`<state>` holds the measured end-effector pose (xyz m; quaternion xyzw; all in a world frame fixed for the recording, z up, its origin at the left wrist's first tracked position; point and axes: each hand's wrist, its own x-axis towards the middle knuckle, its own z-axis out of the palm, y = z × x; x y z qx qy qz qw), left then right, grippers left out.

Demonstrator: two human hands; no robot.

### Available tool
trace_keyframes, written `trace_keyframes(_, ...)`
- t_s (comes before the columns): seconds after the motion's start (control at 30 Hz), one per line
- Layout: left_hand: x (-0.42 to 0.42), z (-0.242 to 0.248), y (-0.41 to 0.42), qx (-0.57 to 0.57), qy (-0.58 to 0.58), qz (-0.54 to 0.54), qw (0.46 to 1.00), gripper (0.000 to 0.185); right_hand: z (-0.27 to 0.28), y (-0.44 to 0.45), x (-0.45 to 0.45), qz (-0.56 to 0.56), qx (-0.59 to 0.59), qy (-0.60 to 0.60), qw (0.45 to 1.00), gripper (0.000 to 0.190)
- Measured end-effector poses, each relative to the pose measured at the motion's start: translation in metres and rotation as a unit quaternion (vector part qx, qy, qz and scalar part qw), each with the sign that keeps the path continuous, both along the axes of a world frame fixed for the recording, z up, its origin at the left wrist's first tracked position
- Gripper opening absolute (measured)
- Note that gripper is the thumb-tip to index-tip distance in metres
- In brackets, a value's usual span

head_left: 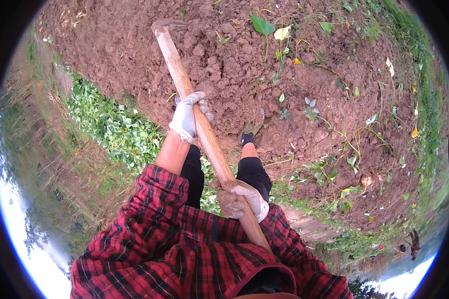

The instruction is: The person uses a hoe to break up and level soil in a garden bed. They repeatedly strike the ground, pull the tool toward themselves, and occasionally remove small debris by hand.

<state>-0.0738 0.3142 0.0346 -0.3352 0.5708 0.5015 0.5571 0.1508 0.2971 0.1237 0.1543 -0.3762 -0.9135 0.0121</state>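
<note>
A long wooden handle point(211, 145) runs slantwise from my chest to the soil ahead, apparently that of a hoe. Its head point(167, 24) is caked with earth and mostly hidden in the brown clods. My left hand point(191, 115), in a white glove, wraps the handle around its middle. Closer to my body, my right hand point(243, 200) grips the lower part; its glove is heavily stained with soil on the fingers. Loose, broken soil point(217, 78) lies beneath and beside the handle.
My shoe point(251, 129) stands on the soil, right of the handle. Leafy green vines point(112, 123) grow thickly on the left. Cut vines and leaves point(321, 172) litter the right, near a round pale tuber-like object point(366, 180). A dark figure point(414, 244), too small to identify, is far right.
</note>
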Motion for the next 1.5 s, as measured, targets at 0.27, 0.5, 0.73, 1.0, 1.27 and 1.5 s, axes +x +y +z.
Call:
trace_keyframes(0.27, -0.030, -0.071, 0.016, 0.029, 0.002, -0.056, 0.998, 0.009, -0.052, -0.001, -0.038, -0.055, -0.048, -0.018, 0.997, 0.042)
trace_keyframes(0.5, 0.009, 0.044, -0.016, 0.046, -0.023, -0.015, 0.999, 0.004, 0.058, -0.022, 0.008, 0.000, -0.003, -0.039, 0.999, 0.033)
trace_keyframes(0.73, 0.044, 0.103, -0.040, -0.002, -0.089, 0.000, 0.996, 0.004, 0.140, -0.019, 0.030, 0.089, 0.047, -0.109, 0.989, 0.034)
trace_keyframes(1.0, -0.002, 0.038, -0.047, 0.026, -0.087, -0.041, 0.995, 0.009, 0.107, -0.038, -0.018, 0.111, 0.115, -0.143, 0.977, 0.043)
trace_keyframes(1.27, -0.057, 0.009, -0.039, 0.034, -0.062, -0.077, 0.994, 0.008, 0.128, -0.014, -0.081, 0.342, 0.463, -0.261, 0.775, 0.063)
trace_keyframes(1.5, -0.095, 0.062, -0.056, 0.094, 0.013, -0.070, 0.993, 0.008, 0.135, -0.020, -0.086, 0.318, 0.526, -0.171, 0.770, 0.066)
